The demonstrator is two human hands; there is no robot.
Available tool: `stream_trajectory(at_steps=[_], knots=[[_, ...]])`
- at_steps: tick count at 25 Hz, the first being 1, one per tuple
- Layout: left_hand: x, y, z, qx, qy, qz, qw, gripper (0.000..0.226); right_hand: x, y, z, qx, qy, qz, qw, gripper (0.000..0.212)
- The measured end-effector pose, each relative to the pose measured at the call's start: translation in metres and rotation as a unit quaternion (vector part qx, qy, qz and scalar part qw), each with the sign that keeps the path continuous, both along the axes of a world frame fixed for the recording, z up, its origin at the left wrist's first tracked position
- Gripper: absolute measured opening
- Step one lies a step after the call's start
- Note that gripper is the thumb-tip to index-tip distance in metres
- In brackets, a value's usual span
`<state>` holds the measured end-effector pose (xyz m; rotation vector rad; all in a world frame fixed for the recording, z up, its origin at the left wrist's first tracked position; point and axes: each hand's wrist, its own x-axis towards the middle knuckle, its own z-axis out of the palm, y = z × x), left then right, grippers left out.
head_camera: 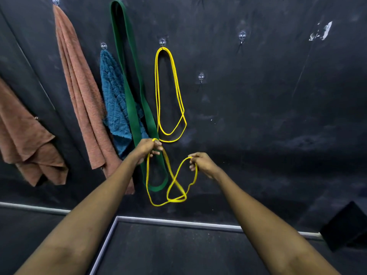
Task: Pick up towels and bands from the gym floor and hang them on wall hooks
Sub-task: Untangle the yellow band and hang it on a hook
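while both bare arms reach toward the black wall (278, 96), the left hand (148, 148) grips one end of a thin yellow band (147, 175), its fingers curled round the strand; the right hand (202, 163) pinches the other end between thumb and bent fingers, a little lower and off to the right; between the two hands the band sags in a loose, twisted loop that crosses over itself and hangs clear of the floor (178, 251); the left hand sits just in front of a wide green band (132, 116), which hangs from a hook at the top edge of the view and reaches down past the wrist; a second yellow band (157, 86) hangs doubled on a clear hook (162, 42) just right of the green one, its lowest curve close above the left hand; a blue towel (112, 92) hangs partly behind the green band; a long salmon towel (79, 86) hangs further left, and another salmon towel (21, 135) sits at the left edge; two bare clear hooks (201, 76) (242, 35) sit on the wall to the right of the hung yellow band; a metal strip (178, 222) runs along the foot of the wall.
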<state>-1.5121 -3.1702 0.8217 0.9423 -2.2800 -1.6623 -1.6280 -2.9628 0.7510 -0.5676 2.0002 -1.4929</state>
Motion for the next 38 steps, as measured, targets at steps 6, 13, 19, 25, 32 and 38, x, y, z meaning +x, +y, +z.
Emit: stream_trajectory(at_steps=[6, 13, 19, 25, 32, 38], knots=[[0.000, 0.036, -0.026, 0.038, 0.021, -0.005, 0.999, 0.018, 0.005, 0.007, 0.018, -0.164, -0.294, -0.086, 0.938, 0.019], [-0.021, 0.080, -0.031, 0.204, 0.069, -0.006, 0.977, 0.015, 0.018, -0.001, 0.042, -0.177, -0.240, -0.113, 0.948, 0.028], [-0.024, 0.092, -0.026, 0.267, 0.128, -0.028, 0.955, 0.051, 0.014, 0.011, 0.040, 0.022, 0.146, -0.113, 0.983, 0.018], [-0.023, 0.101, -0.005, 0.189, 0.145, -0.020, 0.971, 0.063, 0.010, 0.015, 0.054, 0.046, 0.210, -0.001, 0.977, 0.023], [-0.024, 0.086, 0.005, 0.032, 0.137, -0.054, 0.989, 0.054, 0.011, 0.024, 0.051, -0.017, 0.123, 0.038, 0.992, 0.010], [-0.005, 0.085, -0.033, -0.053, -0.042, -0.216, 0.974, 0.022, 0.011, 0.031, 0.061, -0.057, 0.059, 0.007, 0.997, 0.018]])
